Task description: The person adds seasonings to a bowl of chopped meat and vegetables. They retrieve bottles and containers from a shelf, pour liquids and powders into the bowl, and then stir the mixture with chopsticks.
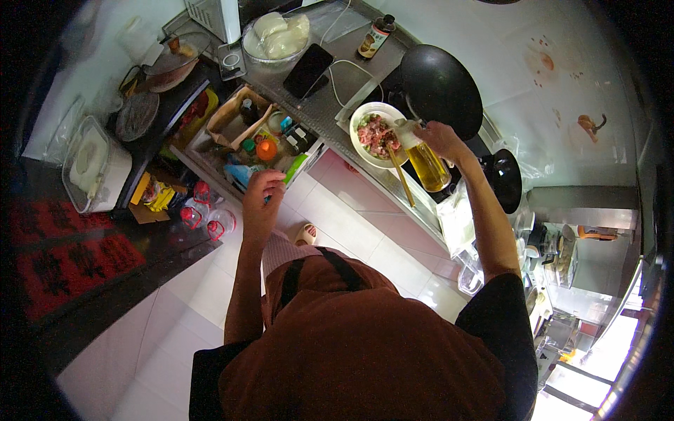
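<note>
My right hand [441, 139] grips a clear bottle of yellow oil [427, 167] near its neck. The bottle leans with its top over the rim of a white bowl [360, 149]; whether oil flows out cannot be seen. Raw minced meat with chopped green pieces [375, 134] fills the bowl. A pair of wooden chopsticks [403, 184] rests in the meat and sticks out towards me. My left hand [263, 192] is curled at the front of a pulled-out drawer [210, 178]; a small teal bit shows below its fingers, and whether they hold it is unclear.
Bottles, including one with an orange cap [267, 150], and a paper bag [231, 118] fill the drawer. A black wok [442, 89] stands beyond the bowl. On the counter are a phone [308, 70], a white cable [337, 89] and a dark sauce bottle [376, 37]. Plastic bottles [216, 220] stand below left.
</note>
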